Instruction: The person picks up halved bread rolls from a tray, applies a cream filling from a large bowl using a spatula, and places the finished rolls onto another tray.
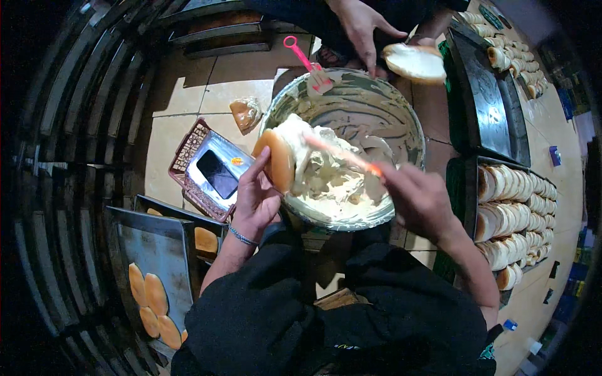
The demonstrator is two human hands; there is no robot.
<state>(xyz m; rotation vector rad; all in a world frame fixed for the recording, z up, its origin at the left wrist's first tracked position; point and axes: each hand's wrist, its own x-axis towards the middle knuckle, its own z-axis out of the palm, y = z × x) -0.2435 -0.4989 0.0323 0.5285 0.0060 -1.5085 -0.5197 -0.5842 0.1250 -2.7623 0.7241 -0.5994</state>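
Note:
My left hand [257,200] is closed around a golden-brown bun [276,160], holding it upright at the left rim of a large round bowl [348,225]. White cream [291,138] covers the bun's inner side. In my right hand [423,202], slightly blurred by motion, is a spatula [348,158] with an orange handle; its blade end reaches the cream on the bun. More pale cream [342,203] lies heaped in the near part of the bowl, and streaks coat its far wall. A pink spatula [302,56] leans against the bowl's far rim.
Across the bowl, another person's hand [362,28] is beside a cream-covered bun half [415,62]. A basket [188,147] with a phone [217,174] stands left. Trays of plain buns [155,294] are lower left; rows of filled buns [511,216] and a dark tray [492,113] are right.

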